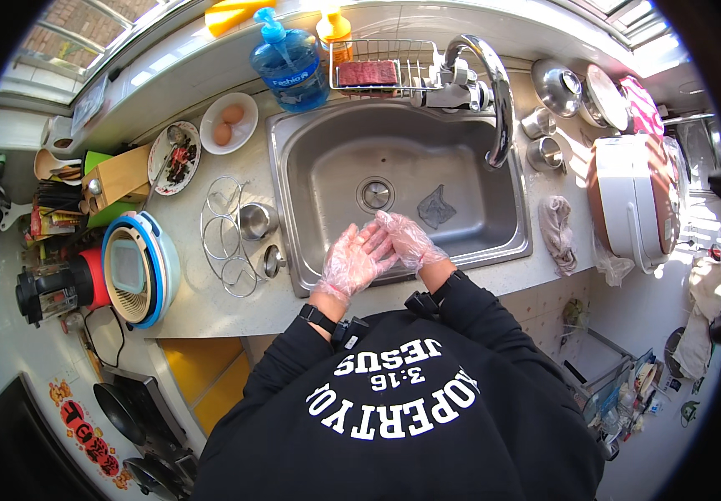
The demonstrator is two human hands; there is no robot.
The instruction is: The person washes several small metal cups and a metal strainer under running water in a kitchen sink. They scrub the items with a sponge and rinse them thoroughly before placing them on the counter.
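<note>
Both hands wear clear plastic gloves over the near edge of a stainless steel sink [335, 156]. My left hand [353, 258] is palm up with its fingers spread, holding nothing. Against its fingertips rests my right hand [407, 240], palm down; whether anything lies under it is hidden. A dark grey wet cloth or mesh piece [436, 207] lies on the sink floor, right of the drain strainer [375, 195]. The chrome faucet [503, 94] arches over the sink's right side. Behind the sink, a red scouring sponge [368, 73] sits in a wire rack [420, 56].
Left of the sink are a metal cup [256, 221], a wire ring rack [223, 247], a bowl with two eggs [243, 131], a plate of food scraps [159, 147] and nested basins [166, 257]. On the right are a crumpled rag [557, 235], a steel cup [544, 154] and a rice cooker [617, 200].
</note>
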